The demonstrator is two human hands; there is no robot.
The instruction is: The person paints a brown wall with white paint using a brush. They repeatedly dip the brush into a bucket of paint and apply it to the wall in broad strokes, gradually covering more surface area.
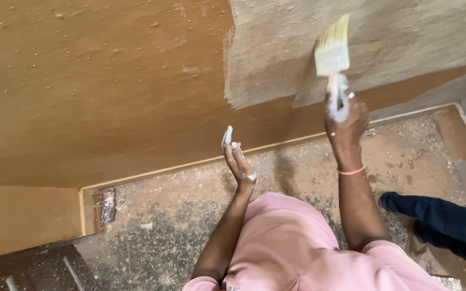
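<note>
one right hand point(345, 123) grips paintbrush point(332, 54) on wall point(109, 91).

1. Soft, even daylight fills the scene; no hard glare or blown highlights.
2. The tan-brown plastered wall point(98, 91) is brightest toward its upper left and dims toward its bottom edge, near the floor.
3. A faint shadow darkens the speckled concrete floor point(190, 215) under the person's body, deepest at the lower left corner.
4. The pale-bristled paintbrush point(333, 54) and the right hand point(345, 121) are smeared by motion blur.
5. The left hand point(238, 159) is sharper.
6. Straight lines bow slightly near the frame edges, a wide-lens effect.
</note>
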